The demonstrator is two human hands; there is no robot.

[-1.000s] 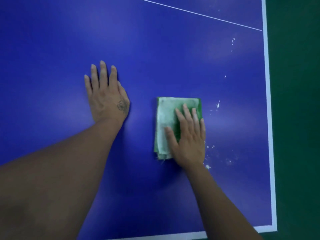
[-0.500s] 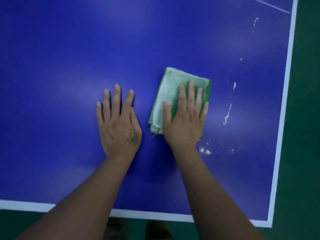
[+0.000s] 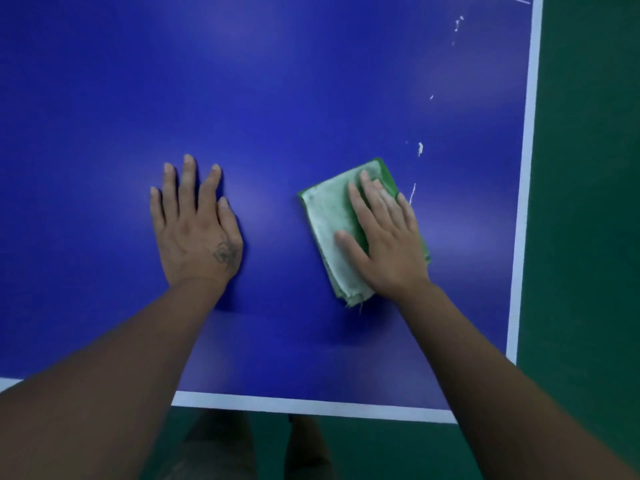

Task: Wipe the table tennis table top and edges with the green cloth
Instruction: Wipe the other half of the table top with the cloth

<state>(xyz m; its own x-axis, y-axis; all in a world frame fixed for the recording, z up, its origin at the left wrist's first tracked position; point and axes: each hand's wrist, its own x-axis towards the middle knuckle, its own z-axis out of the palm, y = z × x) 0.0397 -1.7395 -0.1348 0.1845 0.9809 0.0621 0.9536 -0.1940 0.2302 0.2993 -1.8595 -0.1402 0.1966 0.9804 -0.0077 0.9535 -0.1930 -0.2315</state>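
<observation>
The blue table tennis table [image 3: 277, 98] fills most of the view, its white border running along the near edge [image 3: 311, 405] and the right edge [image 3: 528, 168]. A folded green cloth [image 3: 329, 230], pale and worn on top, lies flat near the right corner. My right hand [image 3: 388, 237] presses flat on the cloth, fingers spread and pointing up-left. My left hand [image 3: 195, 223] rests palm down on the bare table to the cloth's left, holding nothing.
White smears and specks [image 3: 419, 148] dot the blue surface just right of and beyond the cloth, toward the right edge. Dark green floor [image 3: 588, 237] lies past the table's right and near edges. My legs show below the near edge.
My right hand has slid the cloth to the right, away from my left hand, and the cloth has turned a little. The specks that lay near my right wrist no longer show.
</observation>
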